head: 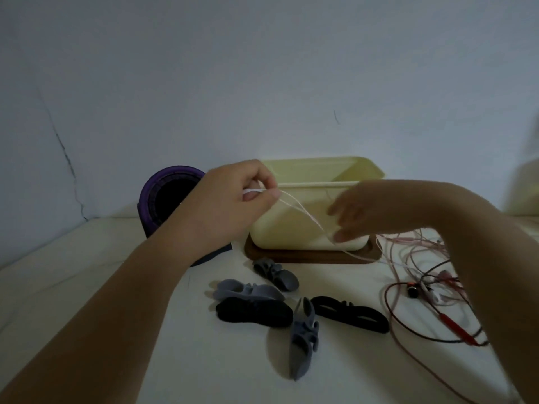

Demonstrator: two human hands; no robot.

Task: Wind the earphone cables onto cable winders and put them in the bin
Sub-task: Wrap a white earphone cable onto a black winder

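**Two hands stretch one pale cable in front of the bin**

At centre left a dark purple cylinder (172,199) stands on the white table (87,272). Just right of it, the left hand (239,193) pinches a thin pale pink earphone cable (303,211). Below, five grey and black plastic cable winders (303,336) lie loose. Behind them a pale yellow plastic bin (315,176) sits on a dark wooden tray (291,256). The blurred right hand (355,211) meets the cable lower down; its grip cannot be told. At right lies a tangle of pink and red earphone cables (423,275).
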